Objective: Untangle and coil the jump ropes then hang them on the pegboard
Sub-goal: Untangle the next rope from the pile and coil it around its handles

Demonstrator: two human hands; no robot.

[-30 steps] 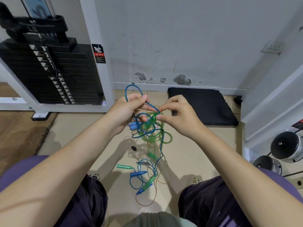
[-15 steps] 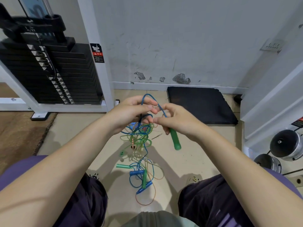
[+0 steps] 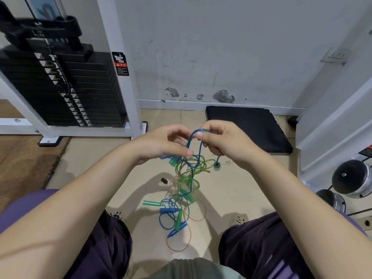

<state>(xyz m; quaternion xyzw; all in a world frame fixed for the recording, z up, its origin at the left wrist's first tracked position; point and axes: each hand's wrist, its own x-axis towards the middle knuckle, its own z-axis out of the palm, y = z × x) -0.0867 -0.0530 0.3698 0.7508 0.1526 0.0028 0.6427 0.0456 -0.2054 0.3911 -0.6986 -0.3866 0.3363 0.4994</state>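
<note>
A person sat looking down at both bare forearms stretched over a beige tiled floor. Between the hands arched a thin, translucent blue plastic jump rope point(image 3: 198, 137), forming a narrow upright loop. The right hand point(image 3: 223, 139) pinched the top of that loop between thumb and fingertips, fingers curled round the strand. The left hand point(image 3: 169, 143), just beside it, had its fingers curled over the strands where the loop's left leg ran down, thumb pressed against them; it appeared to grip the blue cord.

Both legs of the loop dropped straight down from the hands into a hanging knot of glittery translucent green jump rope point(image 3: 190, 172), so the tangle lay directly below and between the two hands, its long axis running vertically toward the floor. The right hand sat nearer the loop's crown. A small round green handle end point(image 3: 217, 165) dangled below the right hand.

Lower still, on the floor between the knees, more cord lay piled: blue handles point(image 3: 169, 210), green handles point(image 3: 152, 203), and a thin orange cord point(image 3: 188, 236) in loose rings. Nothing looked coiled yet, and no pegboard was visible.
</note>
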